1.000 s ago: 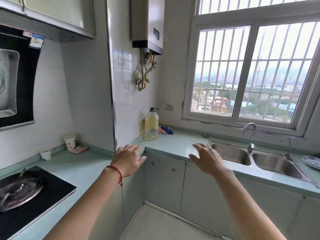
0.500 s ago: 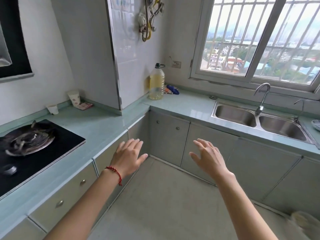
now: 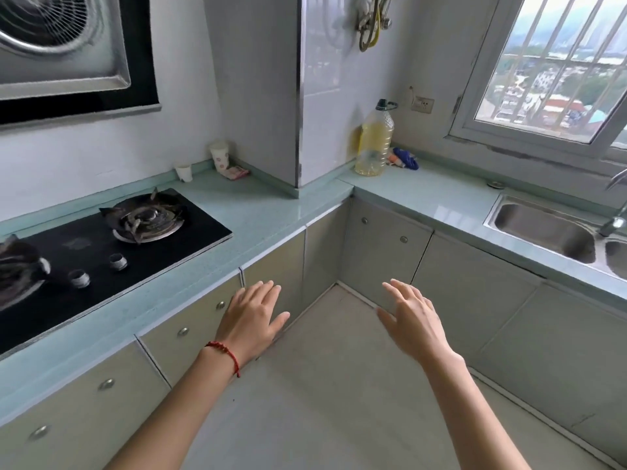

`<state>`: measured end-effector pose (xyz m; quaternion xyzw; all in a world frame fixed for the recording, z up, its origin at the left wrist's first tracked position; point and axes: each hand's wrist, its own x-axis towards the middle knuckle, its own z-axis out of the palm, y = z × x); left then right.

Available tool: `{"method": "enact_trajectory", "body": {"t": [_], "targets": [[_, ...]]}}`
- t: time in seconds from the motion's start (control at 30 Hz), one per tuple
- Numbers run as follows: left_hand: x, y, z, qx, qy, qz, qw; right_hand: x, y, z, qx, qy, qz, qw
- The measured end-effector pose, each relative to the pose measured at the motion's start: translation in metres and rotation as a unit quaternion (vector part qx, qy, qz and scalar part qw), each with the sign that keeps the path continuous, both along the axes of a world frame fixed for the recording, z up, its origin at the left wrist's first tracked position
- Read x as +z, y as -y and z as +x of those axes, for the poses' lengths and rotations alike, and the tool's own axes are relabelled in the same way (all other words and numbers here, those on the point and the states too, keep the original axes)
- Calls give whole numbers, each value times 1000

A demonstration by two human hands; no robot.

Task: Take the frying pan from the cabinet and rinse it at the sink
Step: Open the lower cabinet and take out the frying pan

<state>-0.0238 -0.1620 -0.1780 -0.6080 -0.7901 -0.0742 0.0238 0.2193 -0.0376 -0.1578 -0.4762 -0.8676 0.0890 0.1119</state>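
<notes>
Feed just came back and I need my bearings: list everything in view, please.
Oil bottle: one, yellow, counter corner.
Paper cups: two, white, behind the hob.
Gas hob: one, black, two burners, left counter.
Extractor: one, steel and black, wall above the hob.
Sink: one, steel, double basin, right counter.
Blue item: one, beside the bottle.
Cabinet doors: grey, all shut, under the counters; no frying pan visible.
Window: one, barred, above the sink.
Left hand: open, empty, red bracelet.
Right hand: open, empty.
</notes>
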Motion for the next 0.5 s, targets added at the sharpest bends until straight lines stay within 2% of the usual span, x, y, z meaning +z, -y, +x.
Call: {"method": "enact_trajectory", "body": {"t": [0.27, 0.5], "targets": [[-13, 98, -31, 139, 24, 37, 989, -10, 33, -79, 147, 5, -12, 989], [-22, 213, -46, 295, 18, 25, 955, -23, 97, -160, 300, 30, -33, 953]]}}
